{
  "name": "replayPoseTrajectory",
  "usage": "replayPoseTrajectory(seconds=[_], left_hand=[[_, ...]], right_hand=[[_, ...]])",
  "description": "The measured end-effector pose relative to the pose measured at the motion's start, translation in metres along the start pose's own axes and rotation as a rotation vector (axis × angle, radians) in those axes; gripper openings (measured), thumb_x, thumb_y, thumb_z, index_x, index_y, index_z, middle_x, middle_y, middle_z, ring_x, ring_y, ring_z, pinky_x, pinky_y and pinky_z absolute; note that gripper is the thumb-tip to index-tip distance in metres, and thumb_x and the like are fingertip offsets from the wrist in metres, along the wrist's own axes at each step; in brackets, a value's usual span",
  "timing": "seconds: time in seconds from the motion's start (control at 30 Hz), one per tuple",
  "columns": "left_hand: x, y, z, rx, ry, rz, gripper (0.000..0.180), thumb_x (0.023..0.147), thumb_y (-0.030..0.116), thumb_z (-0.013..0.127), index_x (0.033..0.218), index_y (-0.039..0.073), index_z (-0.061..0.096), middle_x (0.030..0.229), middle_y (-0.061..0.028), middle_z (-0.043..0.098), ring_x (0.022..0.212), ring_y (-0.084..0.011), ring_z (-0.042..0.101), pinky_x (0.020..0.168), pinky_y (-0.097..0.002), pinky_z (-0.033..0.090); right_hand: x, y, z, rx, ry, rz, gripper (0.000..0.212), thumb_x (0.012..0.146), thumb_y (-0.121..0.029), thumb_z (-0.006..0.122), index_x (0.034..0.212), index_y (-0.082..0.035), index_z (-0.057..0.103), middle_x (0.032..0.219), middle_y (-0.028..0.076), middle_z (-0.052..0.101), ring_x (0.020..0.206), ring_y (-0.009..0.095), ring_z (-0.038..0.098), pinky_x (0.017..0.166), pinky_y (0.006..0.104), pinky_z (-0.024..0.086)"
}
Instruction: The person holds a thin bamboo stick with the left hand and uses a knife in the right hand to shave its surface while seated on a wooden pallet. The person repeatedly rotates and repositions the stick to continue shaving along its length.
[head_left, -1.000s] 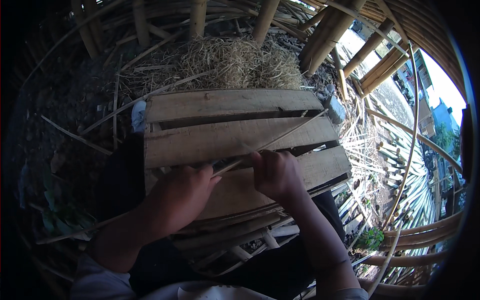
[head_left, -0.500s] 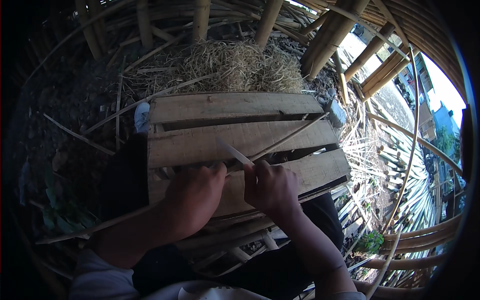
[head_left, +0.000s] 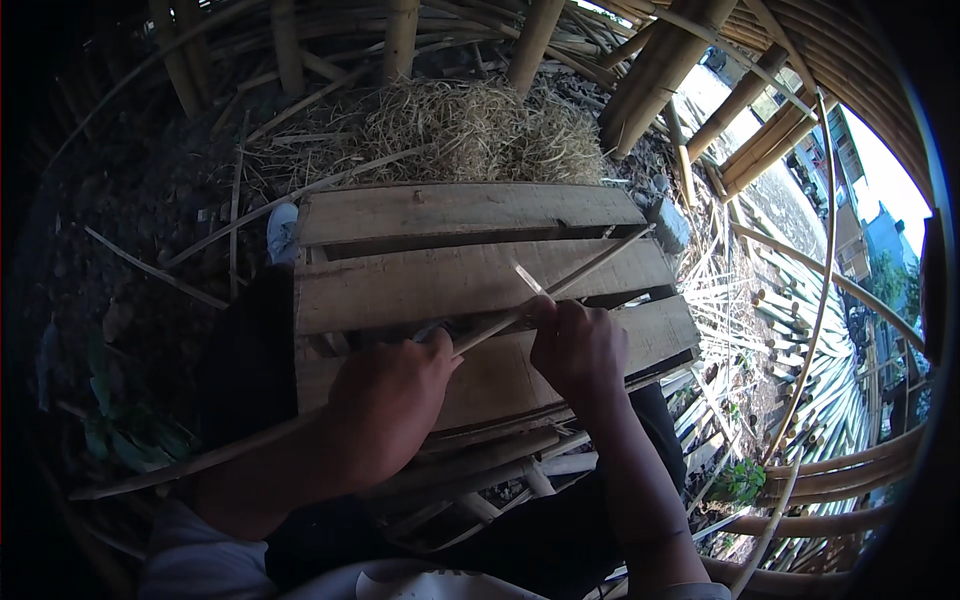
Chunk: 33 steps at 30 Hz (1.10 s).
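A long thin bamboo strip (head_left: 600, 261) slants across the slatted wooden table (head_left: 400, 286), from beneath my left forearm up to the far right. My left hand (head_left: 392, 400) is closed around it over the front planks. Just to the right, my right hand (head_left: 580, 348) grips a knife by its handle, which the fingers hide. The pale knife blade (head_left: 527, 277) points up and left over the middle plank, close beside the strip. Whether the blade touches the strip I cannot tell.
Dry bamboo shavings (head_left: 470, 130) are heaped beyond the table. A shoe (head_left: 283, 233) shows at its left edge and a stone (head_left: 670, 226) at its far right corner. Cut bamboo poles (head_left: 810, 340) lie stacked at right; bamboo posts (head_left: 665, 75) stand behind.
My right hand has moved right and slightly up along the strip with the knife, away from my left hand. The left hand keeps its grip in nearly the same place.
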<state>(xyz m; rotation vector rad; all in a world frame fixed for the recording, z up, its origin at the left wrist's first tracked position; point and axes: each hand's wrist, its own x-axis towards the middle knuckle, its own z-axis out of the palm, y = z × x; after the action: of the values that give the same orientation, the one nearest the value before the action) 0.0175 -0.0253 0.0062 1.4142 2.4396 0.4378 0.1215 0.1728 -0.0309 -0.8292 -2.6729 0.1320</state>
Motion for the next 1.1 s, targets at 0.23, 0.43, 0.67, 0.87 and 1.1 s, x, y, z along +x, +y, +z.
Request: replayPoseTrajectory(seconds=[0.23, 0.43, 0.67, 0.87, 1.1], left_hand=[[0.002, -0.005, -0.003, 0.009, -0.029, 0.003, 0.030, 0.107, 0.027, 0.051, 0.093, 0.002, 0.059, 0.066, -0.0169, 0.069, 0.068, -0.0336, 0.075, 0.061, -0.0414, 0.062], [0.004, -0.014, 0.000, -0.029, 0.034, 0.051, 0.032, 0.107, 0.027, 0.053, 0.092, 0.000, 0.061, 0.068, -0.0199, 0.069, 0.069, -0.0351, 0.074, 0.062, -0.0446, 0.060], [0.020, -0.030, -0.003, -0.284, -0.080, -0.063, 0.038, 0.107, 0.028, 0.051, 0.093, -0.004, 0.065, 0.084, -0.0274, 0.069, 0.084, -0.0443, 0.071, 0.075, -0.0530, 0.055], [0.022, -0.028, -0.023, -0.316, -0.236, -0.173, 0.042, 0.108, 0.031, 0.050, 0.097, -0.007, 0.066, 0.090, -0.0293, 0.069, 0.091, -0.0459, 0.069, 0.081, -0.0513, 0.054], [0.023, -0.034, -0.011, -0.325, -0.179, -0.107, 0.042, 0.107, 0.030, 0.050, 0.103, -0.008, 0.067, 0.095, -0.0309, 0.069, 0.095, -0.0467, 0.069, 0.082, -0.0484, 0.055]], right_hand=[[-0.008, -0.015, -0.007, 0.145, -0.066, -0.047, 0.039, 0.100, -0.023, 0.060, 0.066, -0.006, 0.061, 0.055, 0.018, 0.059, 0.052, 0.040, 0.064, 0.050, 0.0489, 0.050], [-0.025, -0.032, -0.007, 0.398, -0.130, -0.196, 0.035, 0.102, -0.018, 0.059, 0.069, -0.005, 0.060, 0.057, 0.021, 0.056, 0.055, 0.045, 0.061, 0.049, 0.0497, 0.046], [-0.007, -0.033, -0.017, 0.167, -0.165, -0.131, 0.038, 0.100, -0.025, 0.063, 0.067, -0.004, 0.061, 0.054, 0.015, 0.059, 0.050, 0.038, 0.062, 0.049, 0.0477, 0.048], [-0.016, -0.032, 0.000, 0.300, -0.047, -0.231, 0.025, 0.097, -0.017, 0.065, 0.077, -0.002, 0.063, 0.058, 0.014, 0.057, 0.048, 0.036, 0.057, 0.045, 0.0478, 0.040], [-0.021, -0.034, 0.038, 0.160, 0.324, -0.345, 0.013, 0.092, -0.007, 0.068, 0.085, 0.000, 0.059, 0.066, 0.014, 0.054, 0.050, 0.032, 0.051, 0.043, 0.0455, 0.036]])
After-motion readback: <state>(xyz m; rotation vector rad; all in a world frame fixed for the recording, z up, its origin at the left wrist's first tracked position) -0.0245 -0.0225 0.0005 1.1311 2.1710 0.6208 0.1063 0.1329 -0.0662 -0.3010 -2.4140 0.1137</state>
